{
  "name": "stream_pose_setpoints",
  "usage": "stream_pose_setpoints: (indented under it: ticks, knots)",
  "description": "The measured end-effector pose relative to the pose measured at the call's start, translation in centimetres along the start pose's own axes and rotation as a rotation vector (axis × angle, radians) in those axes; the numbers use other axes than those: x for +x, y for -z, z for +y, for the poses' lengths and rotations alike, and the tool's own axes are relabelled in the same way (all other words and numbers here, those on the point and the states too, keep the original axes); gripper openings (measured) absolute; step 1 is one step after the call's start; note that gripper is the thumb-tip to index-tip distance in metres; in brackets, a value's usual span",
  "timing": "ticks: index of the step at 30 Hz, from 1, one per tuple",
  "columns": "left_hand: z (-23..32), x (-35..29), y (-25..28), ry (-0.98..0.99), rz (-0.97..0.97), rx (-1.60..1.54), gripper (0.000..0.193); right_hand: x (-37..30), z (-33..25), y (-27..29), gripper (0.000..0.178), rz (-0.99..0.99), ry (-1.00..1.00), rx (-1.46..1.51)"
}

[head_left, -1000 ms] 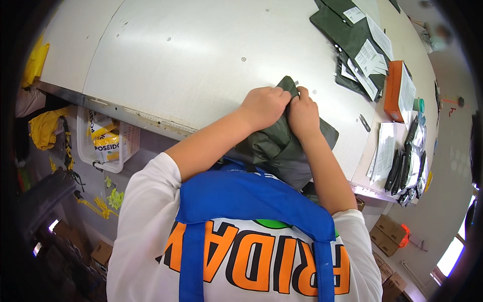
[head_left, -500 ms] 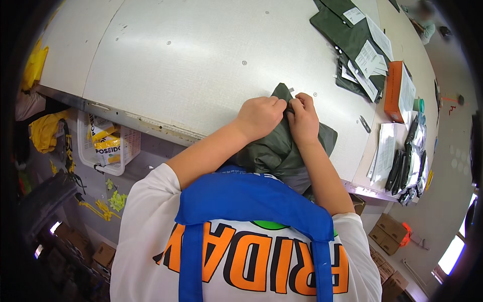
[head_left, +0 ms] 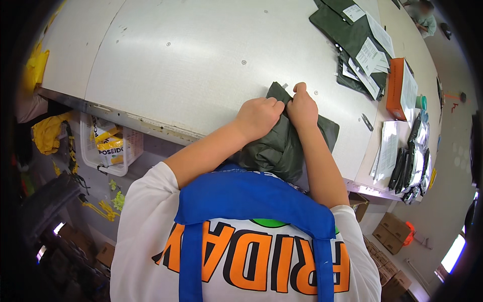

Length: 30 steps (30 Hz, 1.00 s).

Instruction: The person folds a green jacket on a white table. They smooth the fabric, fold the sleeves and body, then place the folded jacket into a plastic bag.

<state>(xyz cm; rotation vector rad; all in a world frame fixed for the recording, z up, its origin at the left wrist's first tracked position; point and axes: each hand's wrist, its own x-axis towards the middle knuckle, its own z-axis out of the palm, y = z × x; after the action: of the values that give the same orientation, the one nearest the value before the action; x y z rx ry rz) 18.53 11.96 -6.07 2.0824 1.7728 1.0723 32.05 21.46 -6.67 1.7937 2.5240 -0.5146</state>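
A dark green plastic mailing bag (head_left: 274, 151) lies crumpled at the table's near edge, close against my blue apron. My left hand (head_left: 259, 117) is closed on the bag's upper part, fingers curled and pinching it. Just to its right, my right hand (head_left: 302, 108) also grips the bag near its far end, with the thumb and fingertips partly hidden. A small pale tab (head_left: 285, 86) sticks out at the bag's far end. What the bag holds inside cannot be seen.
Several green bags with paper labels (head_left: 370, 55) lie at the far right. Near them are an orange box (head_left: 401, 90), small snips (head_left: 367, 122), papers (head_left: 386, 148) and black-and-silver packets (head_left: 413, 156). A white basket (head_left: 83, 143) sits below the table's left edge. Another person (head_left: 425, 22) is far right.
My right hand has shifted slightly farther away and turned, its fingers curling more. The bag's far end has moved a little left along with my left hand.
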Motion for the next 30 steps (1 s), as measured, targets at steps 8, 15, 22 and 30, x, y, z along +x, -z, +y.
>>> stream_pose_setpoints:
  ticks: [8, 15, 22, 30]
  knots:
    - [-1.5, -7.4, 1.0, 0.614, -0.374, -0.303, 0.009, -3.8, 2.6, 1.3, 0.038, 0.099, 0.135, 0.324]
    - [-1.9, -4.9, -0.5, 0.896, -0.397, -0.867, 0.012, -12.9, -2.8, 3.5, 0.062, 0.133, 0.49, 0.215]
    - [0.9, -1.5, 2.3, 1.125, -0.46, -1.216, 0.012, -11.2, 0.1, 1.7, 0.029, 0.215, 0.209, 0.573]
    - [0.9, -2.9, 3.0, 1.132, -0.545, -1.134, 0.011, -10.6, 1.0, 1.6, 0.026, 0.138, 0.123, 0.671]
